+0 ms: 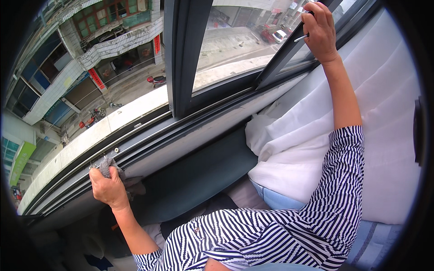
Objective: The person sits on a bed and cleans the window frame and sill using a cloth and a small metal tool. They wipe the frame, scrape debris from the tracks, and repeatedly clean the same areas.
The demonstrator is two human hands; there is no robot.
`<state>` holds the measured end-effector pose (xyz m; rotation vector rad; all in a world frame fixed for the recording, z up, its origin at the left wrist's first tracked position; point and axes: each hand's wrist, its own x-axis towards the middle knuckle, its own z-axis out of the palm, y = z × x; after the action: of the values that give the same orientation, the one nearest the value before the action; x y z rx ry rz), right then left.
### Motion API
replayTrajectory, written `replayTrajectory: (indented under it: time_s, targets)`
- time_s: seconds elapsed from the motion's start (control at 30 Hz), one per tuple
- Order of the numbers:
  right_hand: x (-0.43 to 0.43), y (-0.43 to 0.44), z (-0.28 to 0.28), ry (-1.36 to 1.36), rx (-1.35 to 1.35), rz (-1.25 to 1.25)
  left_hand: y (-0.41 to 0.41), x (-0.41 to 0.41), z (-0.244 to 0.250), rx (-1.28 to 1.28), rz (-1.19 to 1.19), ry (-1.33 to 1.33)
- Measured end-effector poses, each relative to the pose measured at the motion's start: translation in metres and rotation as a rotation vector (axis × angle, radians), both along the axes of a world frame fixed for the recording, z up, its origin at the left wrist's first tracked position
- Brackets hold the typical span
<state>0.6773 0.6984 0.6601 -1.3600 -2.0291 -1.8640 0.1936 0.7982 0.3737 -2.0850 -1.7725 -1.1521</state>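
Observation:
At the lower left of the head view, my left hand [109,188] is closed around a bunched grey cloth [110,166], which touches the dark metal track [149,131] of a sliding window. Small pale bits lie on the track beside the cloth. My right hand [318,32] is raised at the upper right, by the dark frame [283,56] of a window sash. A thin metal rod [301,38], perhaps a screwdriver shaft, sticks out of its curled fingers; the rest of it is hidden in the hand.
White curtain fabric [305,135] hangs along the right side and bunches below the sill. A dark green panel [196,172] lies under the window. Beyond the opening are a pale outer ledge [81,137], a street with parked vehicles, and buildings opposite.

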Motion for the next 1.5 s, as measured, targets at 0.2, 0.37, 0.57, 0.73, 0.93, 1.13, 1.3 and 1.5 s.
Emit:
replayTrajectory:
  time_s: [0.2, 0.37, 0.57, 0.73, 0.93, 1.13, 1.3, 1.5]
  targets:
    - [0.025, -0.003, -0.001, 0.015, 0.016, -0.033, 0.001, -0.003, -0.002, -0.022, 0.022, 0.013]
    - [0.074, -0.015, -0.001, 0.0, 0.027, -0.148, 0.003, -0.001, -0.006, -0.004, 0.0, -0.01]
    - [0.088, -0.015, -0.004, -0.017, 0.031, -0.169, 0.001, -0.002, -0.006, 0.006, 0.022, -0.007]
    - [0.093, -0.019, -0.004, -0.021, 0.061, -0.184, 0.002, -0.001, -0.007, -0.014, 0.027, -0.02]
    - [0.087, -0.01, -0.009, 0.026, 0.044, -0.092, 0.001, -0.005, -0.002, -0.036, 0.024, 0.005]
    - [0.073, -0.013, -0.005, 0.063, 0.055, -0.088, -0.028, 0.01, 0.048, -0.157, -0.318, -0.611]
    - [0.067, -0.011, -0.003, 0.044, 0.048, -0.066, -0.049, 0.046, 0.082, 0.022, -0.491, -0.621]
    - [0.072, -0.017, -0.004, 0.048, 0.051, -0.079, -0.044, 0.135, 0.102, 0.317, -0.697, -0.357]
